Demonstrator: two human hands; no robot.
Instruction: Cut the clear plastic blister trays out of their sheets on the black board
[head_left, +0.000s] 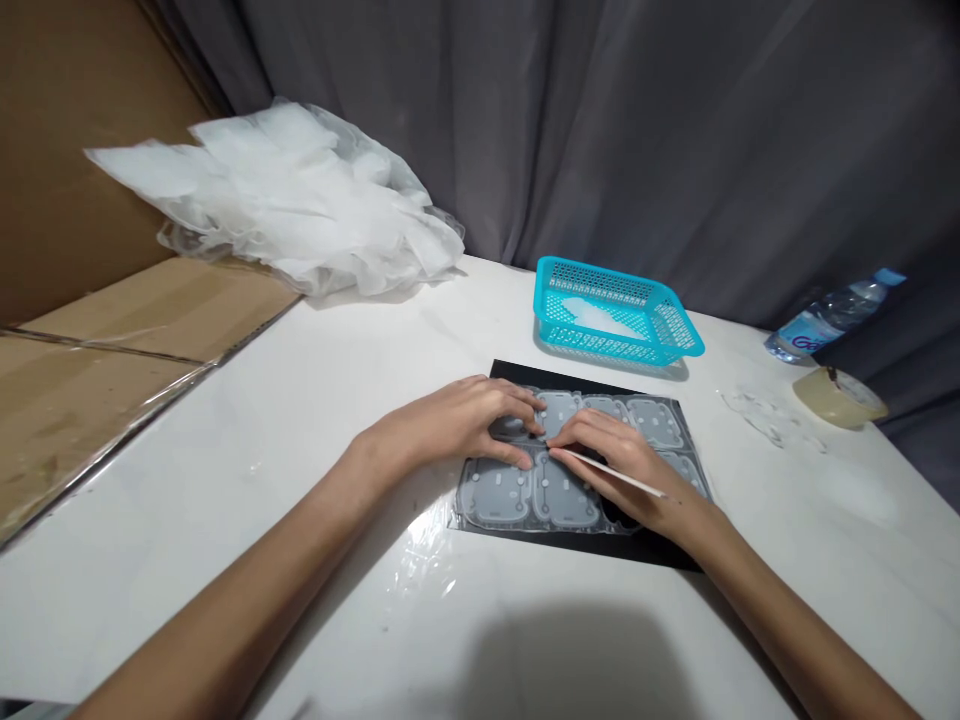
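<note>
A clear sheet of grey rounded-square pieces (pixel 495 497), dotted with small pale spots, lies on a black board (pixel 517 373). One spot near the lower right of the sheet shows black where a grey piece would sit, partly covered by my right hand. My left hand (pixel 495 412) rests on the sheet's upper left part, thumb and fingers apart, holding nothing. Close beside it, my right hand (pixel 619 450) pinches a thin white stick (pixel 615 471) whose tip end points down at the sheet's middle. What the tip touches is hidden by the fingers.
Behind the board stands a blue perforated basket (pixel 619 345) with white material inside. A plastic bag of white sheets (pixel 300 200) lies at the back left, near cardboard (pixel 135 330). At right are a water bottle (pixel 832 320), a tape roll (pixel 840 397) and clear scraps (pixel 772 418).
</note>
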